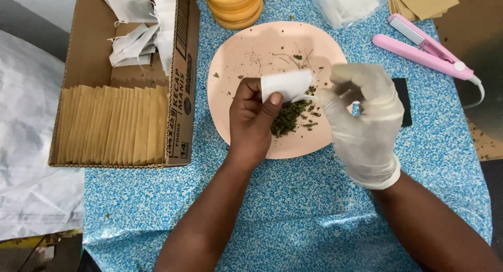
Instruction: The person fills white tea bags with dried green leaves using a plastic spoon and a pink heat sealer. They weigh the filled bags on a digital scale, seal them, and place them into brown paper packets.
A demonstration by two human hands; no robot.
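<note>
The bare left hand (pixel 251 120) pinches a small white paper sachet (pixel 287 85) between thumb and fingers, holding it over the pink plate (pixel 246 52) on the table (pixel 293 198). The gloved right hand (pixel 364 120) has its fingers bunched together at the sachet's right edge, touching or nearly touching it; whether it grips any herb I cannot tell. A loose heap of dried green herb (pixel 291 116) lies on the plate just below the sachet.

The risks, as I judge them: the thin sachet could tear or buckle under the left thumb, and crumbs pinched loosely in a glove could scatter onto the plate or the patterned cloth instead of going in. The cardboard box (pixel 126 83) of brown envelopes and the pink heat sealer (pixel 427 51) lie well apart.
</note>
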